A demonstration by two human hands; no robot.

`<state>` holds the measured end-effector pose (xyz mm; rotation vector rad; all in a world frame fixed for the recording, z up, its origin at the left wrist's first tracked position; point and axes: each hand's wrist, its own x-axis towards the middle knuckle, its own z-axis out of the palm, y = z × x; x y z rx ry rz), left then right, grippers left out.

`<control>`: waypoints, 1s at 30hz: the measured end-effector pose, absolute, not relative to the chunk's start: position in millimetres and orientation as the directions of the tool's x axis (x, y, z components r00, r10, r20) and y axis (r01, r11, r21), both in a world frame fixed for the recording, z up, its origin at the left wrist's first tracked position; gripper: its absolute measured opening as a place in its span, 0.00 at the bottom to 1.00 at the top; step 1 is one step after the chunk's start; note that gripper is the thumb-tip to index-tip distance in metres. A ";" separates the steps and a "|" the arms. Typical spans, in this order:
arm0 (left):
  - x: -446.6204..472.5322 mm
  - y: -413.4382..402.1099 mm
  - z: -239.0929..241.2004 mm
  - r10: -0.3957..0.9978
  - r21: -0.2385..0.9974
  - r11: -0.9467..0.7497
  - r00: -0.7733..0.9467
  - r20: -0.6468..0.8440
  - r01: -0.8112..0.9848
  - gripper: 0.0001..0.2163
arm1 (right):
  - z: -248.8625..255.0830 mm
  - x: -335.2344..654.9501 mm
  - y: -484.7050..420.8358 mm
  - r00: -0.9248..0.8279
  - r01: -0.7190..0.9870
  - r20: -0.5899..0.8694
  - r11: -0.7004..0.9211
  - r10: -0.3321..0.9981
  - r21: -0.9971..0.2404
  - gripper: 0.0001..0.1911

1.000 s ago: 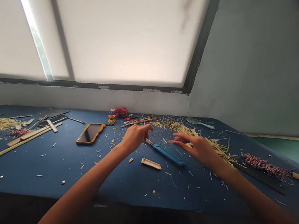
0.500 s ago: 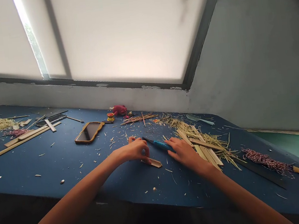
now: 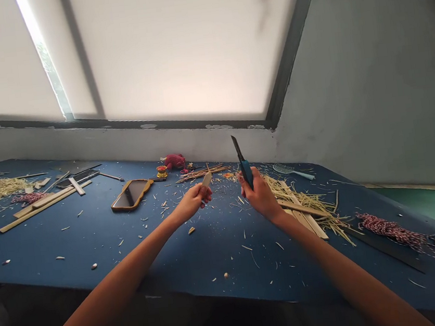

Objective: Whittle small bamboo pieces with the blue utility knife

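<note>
Above the blue worktop [image 3: 72, 237], near its middle, both hands are raised. Left hand [image 3: 192, 200] is pinched shut on a short bamboo piece [image 3: 206, 179]: a pale, flat, narrow sliver of split cane whose free end sticks up and slightly to the right past the fingertips, its long axis near upright. Right hand [image 3: 259, 194] is curled into a fist around a utility knife [image 3: 243, 166] with a smooth blue plastic handle; the dark, thin blade rises out of the top of the fist and leans a little to the left, so the knife's long axis is also close to vertical, tip toward the window. Knife and bamboo piece stand near each other but apart.

Fine straw-coloured shavings and chips speckle the matte worktop. Just right of the right hand lies a loose heap of bamboo strips [image 3: 304, 205], long, flat and fibrous. Farther left lies a phone [image 3: 130, 194] with a glossy dark screen in an orange, wavy-edged case.
</note>
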<state>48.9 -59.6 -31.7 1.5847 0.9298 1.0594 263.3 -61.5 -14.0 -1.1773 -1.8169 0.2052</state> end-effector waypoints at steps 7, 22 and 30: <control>52.7 -67.8 -28.2 0.901 0.956 -0.291 0.328 0.284 -0.026 0.11 | -13.8 265.8 -61.0 -0.339 0.802 0.601 0.556 0.724 -0.217 0.20; 54.1 -68.3 -27.0 0.881 0.956 -0.291 0.381 0.281 -0.033 0.22 | -37.4 284.4 -53.3 -0.444 0.837 0.661 0.544 0.605 0.065 0.24; 54.2 -66.2 -26.3 0.894 0.971 -0.231 0.379 0.239 -0.066 0.23 | -37.9 285.7 -55.6 -0.424 0.848 0.652 0.529 0.629 0.041 0.24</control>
